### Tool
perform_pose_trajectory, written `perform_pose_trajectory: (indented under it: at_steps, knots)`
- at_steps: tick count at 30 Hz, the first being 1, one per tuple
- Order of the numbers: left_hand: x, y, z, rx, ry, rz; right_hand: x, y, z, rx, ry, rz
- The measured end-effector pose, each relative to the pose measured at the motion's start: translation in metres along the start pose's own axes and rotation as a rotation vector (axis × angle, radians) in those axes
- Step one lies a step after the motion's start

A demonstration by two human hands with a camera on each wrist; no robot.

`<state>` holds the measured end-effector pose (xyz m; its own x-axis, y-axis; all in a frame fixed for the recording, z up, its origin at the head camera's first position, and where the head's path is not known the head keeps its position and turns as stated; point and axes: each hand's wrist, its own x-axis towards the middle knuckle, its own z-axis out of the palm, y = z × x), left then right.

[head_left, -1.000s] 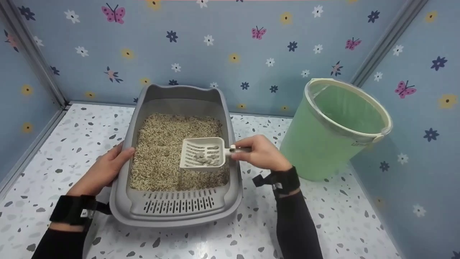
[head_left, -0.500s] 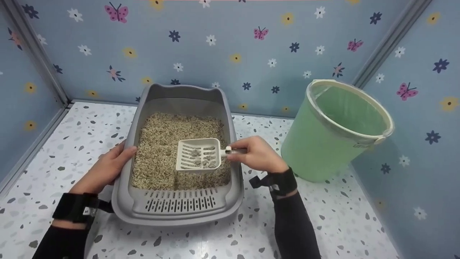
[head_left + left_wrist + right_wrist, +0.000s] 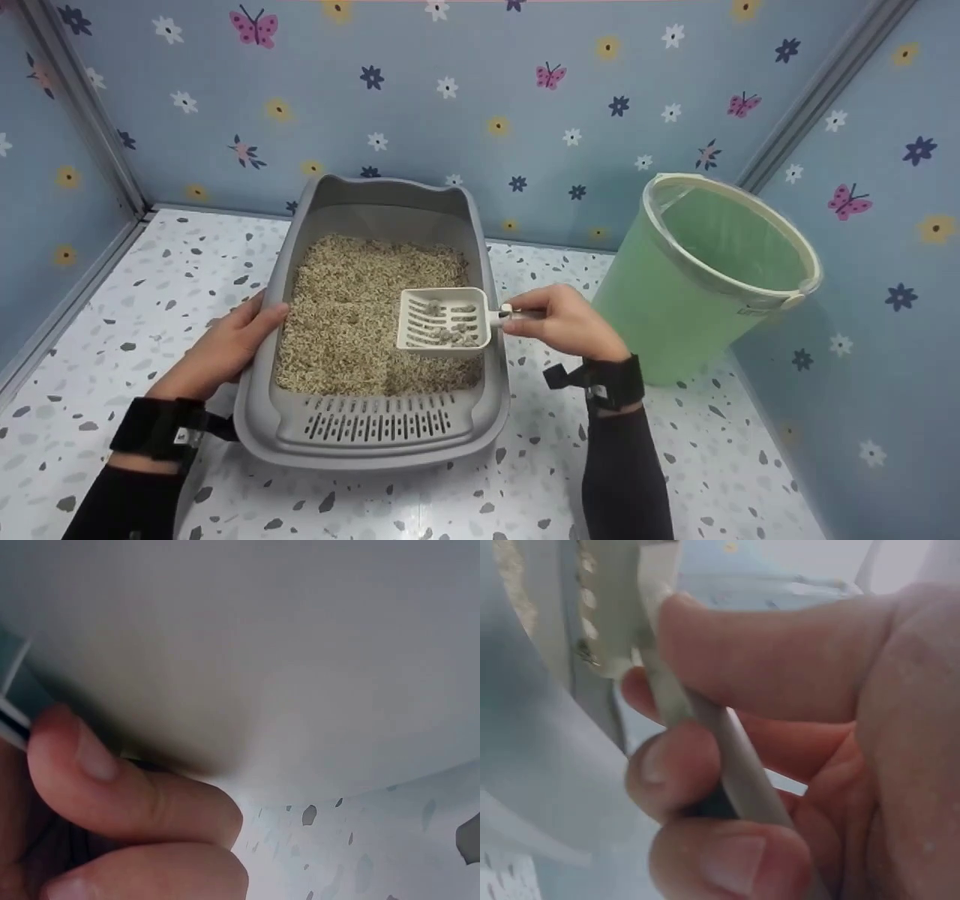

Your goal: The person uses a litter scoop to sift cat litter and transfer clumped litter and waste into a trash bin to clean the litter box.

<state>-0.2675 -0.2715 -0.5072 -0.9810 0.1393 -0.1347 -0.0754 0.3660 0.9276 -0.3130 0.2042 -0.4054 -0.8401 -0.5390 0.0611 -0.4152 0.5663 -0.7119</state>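
Note:
A grey litter box (image 3: 259, 405) filled with tan granular litter (image 3: 337, 337) stands in the middle of the head view. My left hand (image 3: 229, 349) grips its left side, thumb at the rim. In the left wrist view, curled fingers (image 3: 165, 810) lie against the box's pale outer wall. My right hand (image 3: 566, 322) holds a white slotted litter scoop (image 3: 420, 322) by its handle, level over the right part of the litter. Several greyish clumps (image 3: 457, 336) lie in the scoop. The right wrist view shows fingers and thumb wrapped round the scoop's handle (image 3: 742, 765).
A pale green bin (image 3: 645, 300) with a clear liner over its cream rim stands right of the box, close to my right hand. Blue patterned panels (image 3: 450, 45) enclose the back and sides. Speckled white surface (image 3: 555, 457) lies beneath everything.
My right hand moved the scoop slightly left, then back right towards the box's right rim. The clumps shifted inside the scoop. My left hand stayed on the box.

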Motion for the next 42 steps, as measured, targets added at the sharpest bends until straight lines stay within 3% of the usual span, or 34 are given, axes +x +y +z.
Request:
perform_pose_trajectory:
  at_steps: [6,12,18,22,28,32,36,42]
  knots:
    - [0.002,0.001,-0.001,0.001,-0.008,-0.007,0.008,-0.003,0.011,-0.024,-0.036,-0.055]
    - [0.001,0.002,-0.001,0.011,-0.009,-0.007,0.003,-0.005,0.009,-0.022,0.05,-0.048]
    - [-0.001,0.0,0.0,0.022,-0.005,-0.008,0.008,-0.004,0.016,-0.017,-0.036,-0.07]
    - [-0.002,0.0,-0.001,0.02,-0.004,-0.006,0.002,-0.001,0.01,0.008,-0.021,-0.02]
    - [-0.001,0.0,-0.002,-0.001,0.0,-0.01,0.011,-0.003,0.017,-0.037,-0.035,-0.075]
    - [0.0,0.002,-0.002,-0.009,-0.003,-0.001,0.004,-0.001,0.009,0.0,-0.027,-0.058]
    - [-0.001,0.003,-0.002,-0.005,0.0,-0.008,0.009,-0.003,0.015,-0.004,-0.056,-0.075]
    - [-0.002,0.003,-0.002,-0.012,-0.003,-0.004,0.006,-0.003,0.009,-0.019,0.001,-0.068]
